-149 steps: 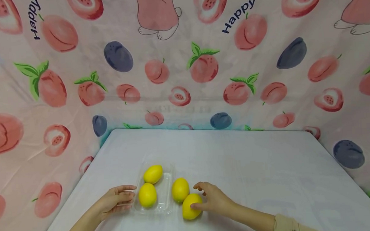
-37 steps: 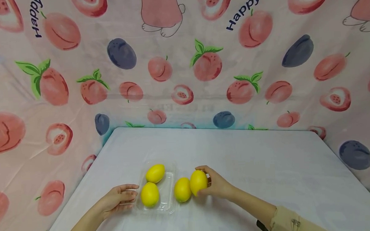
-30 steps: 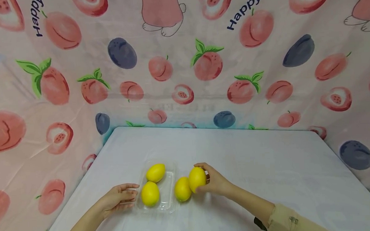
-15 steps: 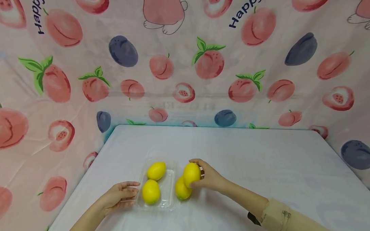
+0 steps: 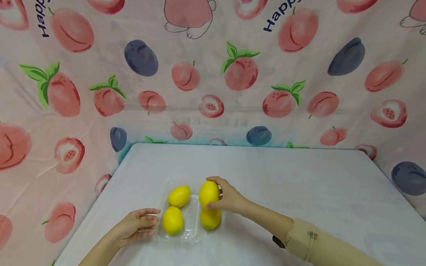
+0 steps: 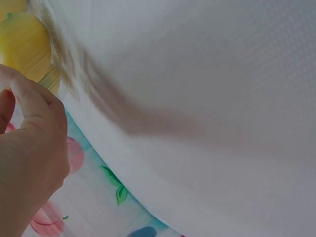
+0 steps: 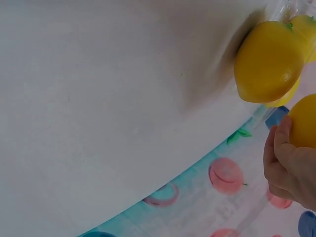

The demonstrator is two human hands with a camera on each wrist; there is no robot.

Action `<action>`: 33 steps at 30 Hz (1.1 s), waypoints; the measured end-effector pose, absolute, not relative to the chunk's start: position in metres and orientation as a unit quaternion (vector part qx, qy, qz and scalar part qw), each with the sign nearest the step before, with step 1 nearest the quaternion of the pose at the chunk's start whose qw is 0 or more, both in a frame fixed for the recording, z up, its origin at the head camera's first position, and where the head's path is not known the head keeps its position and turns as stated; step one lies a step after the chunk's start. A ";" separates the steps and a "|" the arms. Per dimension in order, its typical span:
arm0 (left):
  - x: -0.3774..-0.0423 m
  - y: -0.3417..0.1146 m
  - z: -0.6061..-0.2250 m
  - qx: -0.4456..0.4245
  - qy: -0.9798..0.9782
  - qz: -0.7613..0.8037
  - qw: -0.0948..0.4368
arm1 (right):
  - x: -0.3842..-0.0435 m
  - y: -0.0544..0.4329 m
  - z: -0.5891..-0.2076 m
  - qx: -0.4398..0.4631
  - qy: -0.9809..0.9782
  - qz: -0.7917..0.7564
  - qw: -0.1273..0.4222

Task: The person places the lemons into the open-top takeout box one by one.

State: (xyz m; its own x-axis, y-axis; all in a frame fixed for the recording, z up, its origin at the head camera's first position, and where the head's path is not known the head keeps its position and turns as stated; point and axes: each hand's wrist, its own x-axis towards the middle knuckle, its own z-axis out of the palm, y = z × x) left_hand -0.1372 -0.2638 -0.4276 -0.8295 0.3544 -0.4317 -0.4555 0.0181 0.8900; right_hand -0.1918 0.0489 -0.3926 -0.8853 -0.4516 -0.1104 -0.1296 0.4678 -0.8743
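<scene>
My right hand (image 5: 231, 197) grips a yellow lemon (image 5: 208, 192) between thumb and fingers, raised by the right side of a clear plastic container (image 5: 193, 224). Just below it in the head view, another lemon (image 5: 211, 220) rests on the table, partly covered by the held one. Inside the container, two lemons (image 5: 173, 220) lie along the left side, one behind the other. My left hand (image 5: 136, 226) is at the container's left edge, its fingers loosely extended. In the right wrist view, the held lemon (image 7: 306, 123) is cut off by the frame's edge.
A white-covered table (image 5: 289, 193) spreads out around the container. Behind it and to both sides hangs a pink curtain (image 5: 211, 70) printed with peaches and plums. A beige sleeve (image 5: 308, 243) covers my right forearm.
My right hand has taken hold of the nearer loose lemon, lifted it and carried it left and away from me, past the other loose lemon. The left hand stays at the container.
</scene>
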 end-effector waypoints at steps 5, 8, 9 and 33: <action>-0.135 -0.265 -0.428 -0.037 0.652 0.699 0.292 | -0.196 0.040 -0.393 -0.203 0.844 -0.471 0.155; -0.135 -0.265 -0.428 -0.035 0.648 0.701 0.295 | -0.198 0.035 -0.394 -0.212 0.845 -0.465 0.155; -0.135 -0.265 -0.428 -0.035 0.648 0.701 0.296 | -0.198 0.034 -0.394 -0.216 0.846 -0.462 0.155; -0.136 -0.263 -0.424 -0.031 0.655 0.695 0.294 | -0.210 0.009 -0.394 -0.246 0.890 -0.355 0.148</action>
State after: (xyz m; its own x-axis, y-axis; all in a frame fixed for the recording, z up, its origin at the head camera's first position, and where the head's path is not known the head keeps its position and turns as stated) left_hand -0.1365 -0.2631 -0.4242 -0.8251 0.3685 -0.4282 -0.4493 0.0316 0.8928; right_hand -0.2101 0.0086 -0.3940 -0.8350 -0.5429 -0.0895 -0.3321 0.6270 -0.7046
